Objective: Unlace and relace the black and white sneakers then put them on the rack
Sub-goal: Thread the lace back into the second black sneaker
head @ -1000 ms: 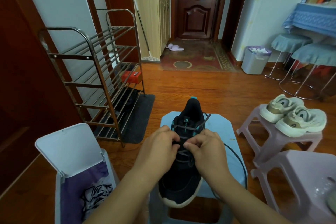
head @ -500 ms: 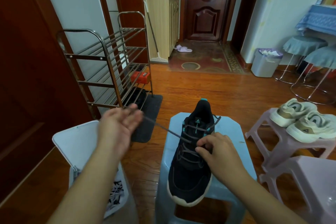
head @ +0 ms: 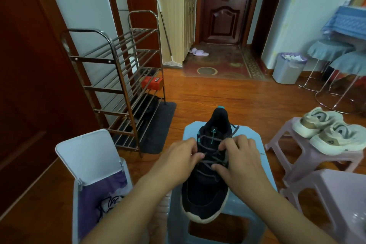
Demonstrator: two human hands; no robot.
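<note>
Wood-floored room; metal shoe rack [head: 126, 77] at left wall. Blue stool [head: 263, 166] in front carries black sneaker [head: 206, 194], toe toward camera. Left hand [head: 176, 161] pinches grey lace [head: 210, 161] at left eyelets; right hand [head: 240, 161] pinches lace at right side.

I sit in a home entryway: a metal shoe rack [head: 122, 77], slippers [head: 198, 52] by the wooden front door [head: 221, 4], and a broom [head: 168, 45] against the cabinet [head: 178, 22].

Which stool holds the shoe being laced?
The blue stool, under the black sneaker; the pink stool to its right holds the cream pair.
</note>
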